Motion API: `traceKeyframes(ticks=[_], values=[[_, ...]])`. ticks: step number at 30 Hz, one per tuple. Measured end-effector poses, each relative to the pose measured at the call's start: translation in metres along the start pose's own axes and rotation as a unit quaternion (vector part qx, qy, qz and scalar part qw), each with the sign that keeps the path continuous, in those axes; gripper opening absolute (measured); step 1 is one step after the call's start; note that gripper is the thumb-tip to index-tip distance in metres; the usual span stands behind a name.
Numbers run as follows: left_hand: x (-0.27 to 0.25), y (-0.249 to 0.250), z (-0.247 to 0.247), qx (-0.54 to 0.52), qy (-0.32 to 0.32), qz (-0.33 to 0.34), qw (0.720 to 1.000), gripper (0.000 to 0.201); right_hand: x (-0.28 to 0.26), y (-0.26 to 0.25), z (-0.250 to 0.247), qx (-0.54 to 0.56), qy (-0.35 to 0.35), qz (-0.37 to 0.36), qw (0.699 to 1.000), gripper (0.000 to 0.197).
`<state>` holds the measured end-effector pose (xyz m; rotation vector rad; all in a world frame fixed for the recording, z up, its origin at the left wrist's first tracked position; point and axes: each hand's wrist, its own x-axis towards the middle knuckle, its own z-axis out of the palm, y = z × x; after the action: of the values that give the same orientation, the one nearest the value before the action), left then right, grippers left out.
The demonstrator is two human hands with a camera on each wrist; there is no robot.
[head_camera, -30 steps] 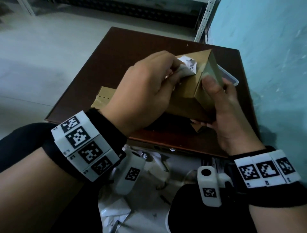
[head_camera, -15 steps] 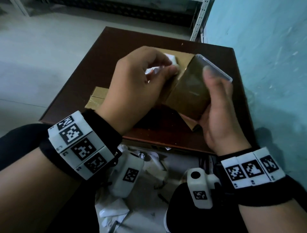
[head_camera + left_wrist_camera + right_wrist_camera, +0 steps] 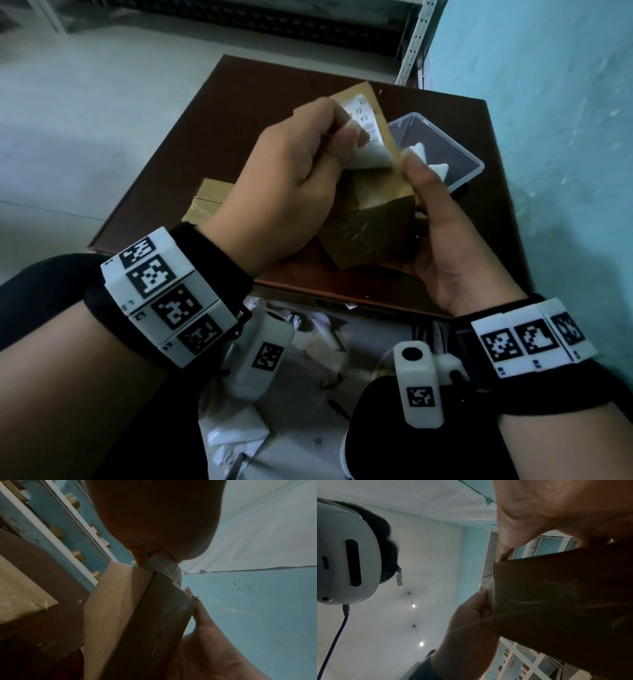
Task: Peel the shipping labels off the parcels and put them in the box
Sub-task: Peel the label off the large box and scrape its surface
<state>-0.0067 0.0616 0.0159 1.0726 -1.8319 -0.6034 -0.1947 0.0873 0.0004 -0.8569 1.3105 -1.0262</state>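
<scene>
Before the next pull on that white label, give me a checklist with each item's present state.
1. Left hand pinches the lifted corner of the white printed shipping label: ok.
2. Right hand grips the brown cardboard parcel steady: ok.
3. Label fully off the parcel: not ok, its upper part lies stuck.
4. Label tearing: cannot tell.
5. Clear plastic box stands open on the dark brown table: ok, white pieces already inside.
6. Second cardboard parcel waiting on the table: ok; whether it carries a label, cannot tell.
</scene>
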Motion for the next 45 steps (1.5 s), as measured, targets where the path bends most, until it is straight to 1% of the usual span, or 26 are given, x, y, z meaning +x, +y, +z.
traceKeyframes(ticks=[2, 4, 5, 6, 8, 9, 11, 13, 15, 17, 20, 23, 28, 29, 31, 33, 34, 36, 37, 38, 39, 40, 41, 42, 43, 45], values=[[0.001, 0.000, -0.001, 0.004, -0.023, 0.014, 1.000, 0.035, 0.000, 0.001, 0.002, 0.006, 0.003, -0.005, 1.000, 0.061], [0.003, -0.002, -0.004, 0.039, -0.040, 0.052, 0.997, 0.052, 0.001, 0.002, 0.002, 0.016, 0.006, -0.007, 1.000, 0.055], [0.003, -0.004, -0.005, 0.064, -0.041, 0.072, 0.994, 0.057, 0.003, 0.004, 0.003, 0.019, 0.009, -0.007, 1.000, 0.059], [0.004, -0.006, -0.006, 0.083, -0.037, 0.087, 0.992, 0.056, 0.005, 0.006, 0.004, 0.021, 0.017, -0.005, 1.000, 0.069], [0.006, -0.009, -0.008, 0.096, -0.033, 0.099, 0.990, 0.043, 0.008, 0.010, 0.006, 0.020, 0.039, 0.000, 0.999, 0.095], [0.006, -0.010, -0.008, 0.093, -0.036, 0.101, 0.990, 0.036, 0.009, 0.012, 0.006, 0.018, 0.046, 0.000, 0.999, 0.104], [0.005, -0.010, -0.008, 0.078, -0.049, 0.080, 0.992, 0.026, 0.011, 0.013, 0.005, 0.011, 0.049, -0.003, 0.999, 0.111], [0.003, -0.009, -0.006, 0.045, -0.052, 0.029, 0.997, 0.020, 0.012, 0.013, 0.002, 0.002, 0.053, -0.008, 0.999, 0.112], [0.003, -0.007, -0.006, -0.017, -0.038, -0.033, 0.999, 0.018, 0.012, 0.012, 0.001, 0.001, 0.063, -0.018, 0.998, 0.111], [0.004, -0.004, -0.006, -0.087, -0.020, -0.070, 0.994, 0.015, 0.011, 0.012, 0.001, 0.009, 0.073, -0.031, 0.997, 0.109], [0.003, 0.001, -0.004, -0.107, -0.022, -0.077, 0.991, 0.033, 0.008, 0.013, 0.003, -0.003, 0.085, -0.049, 0.995, 0.113], [0.001, 0.004, -0.002, -0.049, -0.033, -0.053, 0.997, 0.034, 0.007, 0.015, 0.006, 0.014, 0.078, -0.048, 0.996, 0.123], [0.002, 0.000, -0.004, -0.001, -0.033, 0.028, 0.999, 0.047, 0.006, 0.018, 0.010, 0.036, 0.066, -0.060, 0.995, 0.121], [0.003, -0.004, -0.004, 0.016, -0.025, 0.048, 0.998, 0.042, 0.007, 0.019, 0.010, 0.037, 0.066, -0.056, 0.996, 0.121], [0.004, -0.009, -0.004, 0.037, -0.012, 0.070, 0.997, 0.025, 0.010, 0.020, 0.010, 0.025, 0.057, -0.048, 0.997, 0.126], [0.003, -0.010, -0.002, 0.036, -0.018, 0.063, 0.997, 0.013, 0.012, 0.021, 0.010, 0.012, 0.065, -0.038, 0.997, 0.132], [0.003, -0.009, -0.001, 0.010, -0.018, 0.042, 0.999, 0.009, 0.012, 0.021, 0.009, 0.015, 0.075, -0.034, 0.997, 0.130], [0.002, -0.006, 0.001, -0.097, 0.022, -0.031, 0.995, 0.018, 0.014, 0.023, 0.006, 0.028, 0.082, -0.035, 0.996, 0.118], [0.002, -0.004, 0.001, -0.129, 0.037, -0.051, 0.990, 0.022, 0.015, 0.023, 0.004, 0.027, 0.080, -0.036, 0.996, 0.115], [0.003, -0.002, 0.000, -0.124, 0.042, -0.058, 0.990, 0.020, 0.016, 0.023, 0.004, 0.020, 0.076, -0.036, 0.996, 0.117], [0.003, -0.001, 0.000, -0.092, 0.027, -0.052, 0.994, 0.014, 0.017, 0.023, 0.004, 0.011, 0.074, -0.035, 0.997, 0.122], [0.002, 0.000, 0.000, -0.046, -0.004, -0.044, 0.998, 0.023, 0.017, 0.023, 0.005, 0.004, 0.077, -0.036, 0.996, 0.127], [0.000, -0.001, 0.001, -0.006, -0.031, -0.036, 0.999, 0.040, 0.016, 0.024, 0.006, 0.001, 0.084, -0.040, 0.996, 0.130], [0.000, -0.003, 0.002, 0.019, -0.040, -0.028, 0.999, 0.052, 0.016, 0.025, 0.007, 0.001, 0.092, -0.044, 0.995, 0.130], [0.001, -0.005, 0.003, 0.037, -0.035, -0.013, 0.999, 0.056, 0.015, 0.025, 0.008, 0.004, 0.101, -0.050, 0.994, 0.127], [0.002, -0.006, 0.003, 0.051, -0.019, 0.021, 0.998, 0.049, 0.013, 0.026, 0.008, 0.011, 0.113, -0.059, 0.992, 0.120]])
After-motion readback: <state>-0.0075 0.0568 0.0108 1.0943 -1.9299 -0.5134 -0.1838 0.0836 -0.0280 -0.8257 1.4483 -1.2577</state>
